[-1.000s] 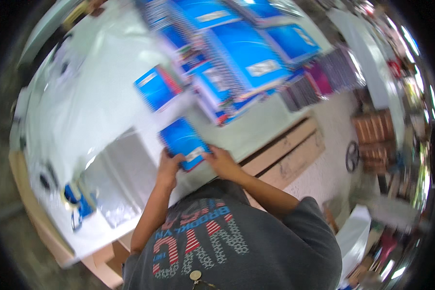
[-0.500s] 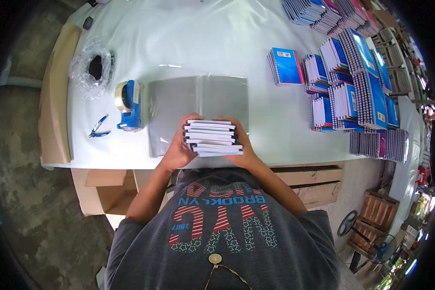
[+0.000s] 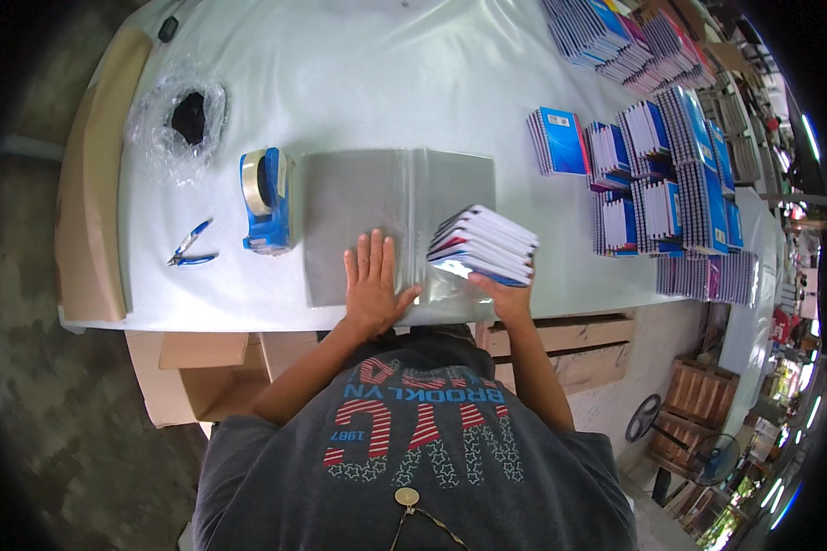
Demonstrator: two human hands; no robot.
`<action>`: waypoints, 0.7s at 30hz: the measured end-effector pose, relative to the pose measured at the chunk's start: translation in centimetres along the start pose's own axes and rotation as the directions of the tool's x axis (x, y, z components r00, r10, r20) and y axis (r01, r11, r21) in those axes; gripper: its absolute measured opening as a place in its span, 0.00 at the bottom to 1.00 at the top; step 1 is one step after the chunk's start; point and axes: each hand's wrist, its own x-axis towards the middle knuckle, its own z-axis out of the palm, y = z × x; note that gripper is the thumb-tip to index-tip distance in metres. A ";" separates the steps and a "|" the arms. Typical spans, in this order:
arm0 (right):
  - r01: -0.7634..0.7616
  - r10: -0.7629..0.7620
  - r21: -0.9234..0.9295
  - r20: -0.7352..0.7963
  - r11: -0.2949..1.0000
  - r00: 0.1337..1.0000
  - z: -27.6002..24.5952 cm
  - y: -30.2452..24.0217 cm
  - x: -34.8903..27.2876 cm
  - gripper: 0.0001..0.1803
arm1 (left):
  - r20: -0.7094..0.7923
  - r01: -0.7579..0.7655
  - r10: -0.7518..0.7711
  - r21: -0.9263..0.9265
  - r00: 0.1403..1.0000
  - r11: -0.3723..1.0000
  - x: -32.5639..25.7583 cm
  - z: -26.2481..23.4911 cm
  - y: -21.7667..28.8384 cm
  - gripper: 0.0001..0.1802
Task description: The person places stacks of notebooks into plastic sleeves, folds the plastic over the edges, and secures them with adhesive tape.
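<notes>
Since half a second ago, the left hand (image 3: 372, 289) has let go of the stack of notebooks (image 3: 483, 245) and now lies flat, fingers spread, on the grey plastic sheet (image 3: 377, 207).

One right hand (image 3: 510, 296) has its grip closed under the stack's near edge, tilting it up above the right part of the sheet, at the worktop's (image 3: 386, 83) front edge. White film covers the worktop. On it lie one blue tape dispenser (image 3: 266, 200) just left of the sheet, one pair of blue-handled pliers (image 3: 189, 246) further left, and one crumpled clear wrap (image 3: 176, 124) behind them. Many piles of blue notebooks (image 3: 648, 170), too tightly packed to count, fill the right side. Cardboard boxes (image 3: 211, 367) sit beneath; two fans (image 3: 680, 441) stand on the floor at right.
</notes>
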 end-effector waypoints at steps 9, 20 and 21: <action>0.050 -0.051 0.058 0.010 0.997 0.999 -2.7 -2.7 1.5 0.33 | 0.036 0.056 -0.059 0.079 0.998 0.995 0.6 0.3 1.7 0.50; 0.344 -0.248 -0.159 0.430 0.925 0.868 2.2 0.3 3.7 0.40 | -0.259 -0.296 0.147 -0.761 0.955 0.578 2.8 -7.9 3.2 0.56; 0.199 -0.123 -0.149 0.409 0.969 0.904 2.8 1.2 3.7 0.41 | -0.226 -0.224 0.060 -0.828 0.972 0.515 2.9 -6.2 2.4 0.52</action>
